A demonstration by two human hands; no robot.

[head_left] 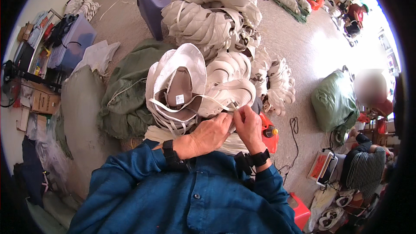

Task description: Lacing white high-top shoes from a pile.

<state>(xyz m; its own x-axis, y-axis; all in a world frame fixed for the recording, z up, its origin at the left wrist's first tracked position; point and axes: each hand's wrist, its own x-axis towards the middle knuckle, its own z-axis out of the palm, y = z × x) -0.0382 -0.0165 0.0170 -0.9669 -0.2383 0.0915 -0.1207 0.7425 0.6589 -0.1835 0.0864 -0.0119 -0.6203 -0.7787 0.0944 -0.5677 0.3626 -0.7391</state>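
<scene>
Close in front of me lies a pile of off-white shoe uppers (229,91), with pierced panels and thin straps. My left hand (211,131) is closed at the near edge of the pile, its fingertips by a thin white strap (216,104). Beside it, my right hand (248,125) pinches the strap near a small dark metallic piece (234,103), too small to identify. What the left fingers grip is partly hidden. Just left of the hands, a nested stack of white uppers (197,63) stands open side up, with a brown insole (180,87) showing inside.
Coiled bundles of uppers (203,24) are heaped beyond, next to a purple chair (149,4). Green sacks (125,86) lie left, another green sack (333,99) right. A red container (269,136) stands by my right wrist; a black cable (294,143) crosses the floor. Other people sit at right.
</scene>
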